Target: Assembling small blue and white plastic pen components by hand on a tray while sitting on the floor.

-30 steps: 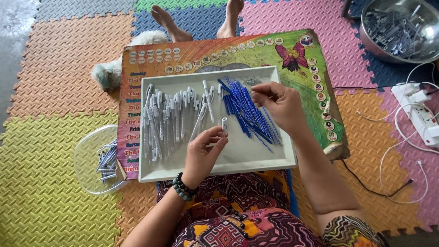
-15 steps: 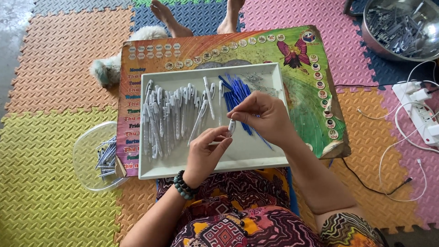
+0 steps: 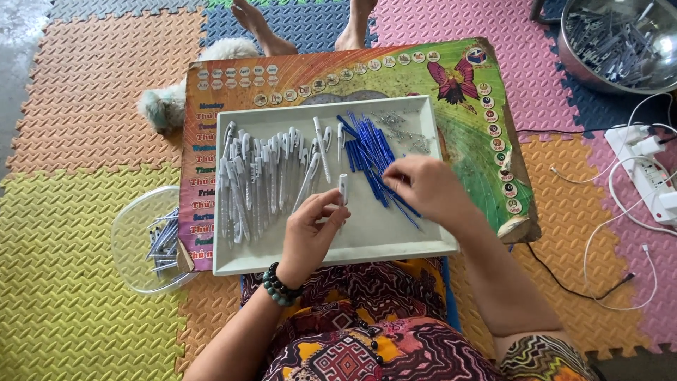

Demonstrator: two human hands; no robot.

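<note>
2 hands worked over a tray of pen parts.

The left hand (image 3: 314, 229) pinched 1 white pen barrel (image 3: 343, 189) upright between thumb and fingertips, above the tray's near half. Just to its right, the right hand (image 3: 423, 187) had its fingers curled down onto the blue refills (image 3: 370, 155), fingertips touching them; whether it gripped 1 could not be told. A row of white pen barrels (image 3: 264, 180) lay left of the left hand in the white tray (image 3: 367, 243), which sat on a colourful board (image 3: 486, 141). Further left stood a clear bowl (image 3: 134, 240) of parts; far right, a power strip (image 3: 652, 176) and a metal bowl (image 3: 620, 42).
</note>
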